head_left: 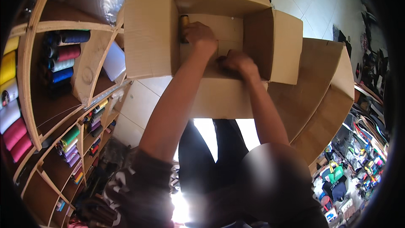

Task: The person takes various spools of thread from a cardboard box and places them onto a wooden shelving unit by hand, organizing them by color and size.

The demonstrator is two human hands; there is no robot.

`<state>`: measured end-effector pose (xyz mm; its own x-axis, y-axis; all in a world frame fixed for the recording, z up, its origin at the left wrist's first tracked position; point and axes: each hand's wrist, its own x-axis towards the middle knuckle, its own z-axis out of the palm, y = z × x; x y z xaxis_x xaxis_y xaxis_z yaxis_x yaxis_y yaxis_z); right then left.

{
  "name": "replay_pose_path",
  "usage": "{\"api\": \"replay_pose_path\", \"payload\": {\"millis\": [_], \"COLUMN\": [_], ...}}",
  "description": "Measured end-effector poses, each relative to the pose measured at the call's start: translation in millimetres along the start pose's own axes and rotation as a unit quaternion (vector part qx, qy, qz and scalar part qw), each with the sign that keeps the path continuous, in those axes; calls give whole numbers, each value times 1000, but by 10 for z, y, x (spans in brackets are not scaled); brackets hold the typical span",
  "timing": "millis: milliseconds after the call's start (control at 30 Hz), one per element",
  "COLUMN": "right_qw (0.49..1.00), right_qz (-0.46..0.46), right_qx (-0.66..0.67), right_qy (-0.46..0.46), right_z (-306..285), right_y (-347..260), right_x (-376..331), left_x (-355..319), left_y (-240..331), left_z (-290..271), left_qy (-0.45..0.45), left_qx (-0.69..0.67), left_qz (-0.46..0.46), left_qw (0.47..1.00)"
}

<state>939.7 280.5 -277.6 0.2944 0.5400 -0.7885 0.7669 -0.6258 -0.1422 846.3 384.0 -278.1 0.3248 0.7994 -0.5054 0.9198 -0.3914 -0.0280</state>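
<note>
Both my hands are down inside an open cardboard box (pixel 211 99). Against the box's left inner wall is a gold and dark thread spool (pixel 184 19). My left hand (pixel 201 34) is closed at its side, with the fingers curled over the spool's middle. Lower and to the right, my right hand (pixel 239 62) is closed near the box's near wall. Something dark shows at its fingertips, too shadowed to name.
A wooden shelf (pixel 29 80) at the left holds several coloured thread spools (pixel 67 52). Another cardboard box (pixel 303 97) stands against the right side. Tiled floor (pixel 314 0) lies beyond, and mixed goods (pixel 337 177) crowd the lower right.
</note>
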Motion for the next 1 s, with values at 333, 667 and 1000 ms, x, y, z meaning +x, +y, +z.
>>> {"api": "replay_pose_path", "payload": {"millis": [333,667,1000], "right_qw": [998,977,820], "right_qz": [-27,-99,-272], "right_qx": [23,186,501], "right_qy": [43,-19,47], "right_z": [236,-7,-431], "right_y": [-128,198,-437], "right_x": [240,794,-367], "left_x": [819,717,-534], "left_y": [-214,-240,-849], "left_z": [618,385,-127], "left_qy": [47,-57,73], "left_qx": [-133,-339,-676], "left_qz": [-116,-63,95], "left_qw": [983,937,727]}}
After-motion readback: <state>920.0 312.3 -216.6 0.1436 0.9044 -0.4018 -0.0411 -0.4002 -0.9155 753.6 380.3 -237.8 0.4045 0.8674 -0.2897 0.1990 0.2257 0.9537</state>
